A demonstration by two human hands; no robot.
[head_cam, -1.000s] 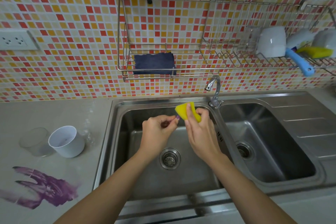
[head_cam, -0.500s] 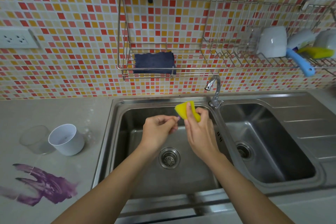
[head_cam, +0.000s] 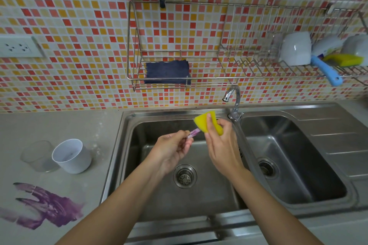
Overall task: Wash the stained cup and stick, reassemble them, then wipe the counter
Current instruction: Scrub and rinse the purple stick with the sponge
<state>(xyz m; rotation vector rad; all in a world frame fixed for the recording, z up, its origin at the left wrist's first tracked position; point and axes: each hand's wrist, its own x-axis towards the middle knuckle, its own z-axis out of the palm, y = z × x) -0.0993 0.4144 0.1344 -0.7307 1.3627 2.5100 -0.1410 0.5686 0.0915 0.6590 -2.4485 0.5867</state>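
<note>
two bare forearms, left hand [head_cam: 172,150], right hand [head_cam: 222,148], no sleeves

Count: my two hands [head_cam: 173,148] [head_cam: 221,145]; one stick [head_cam: 194,132]; two yellow sponges [head_cam: 209,123] [head_cam: 345,59]; two sink basins [head_cam: 159,211] [head_cam: 310,165]; one tap [head_cam: 234,103]; one white cup [head_cam: 71,156] on surface [head_cam: 59,125]; one purple stain [head_cam: 45,207]; one blue cloth [head_cam: 167,72].

Both hands' fingers [head_cam: 184,137] pinched closed.
</note>
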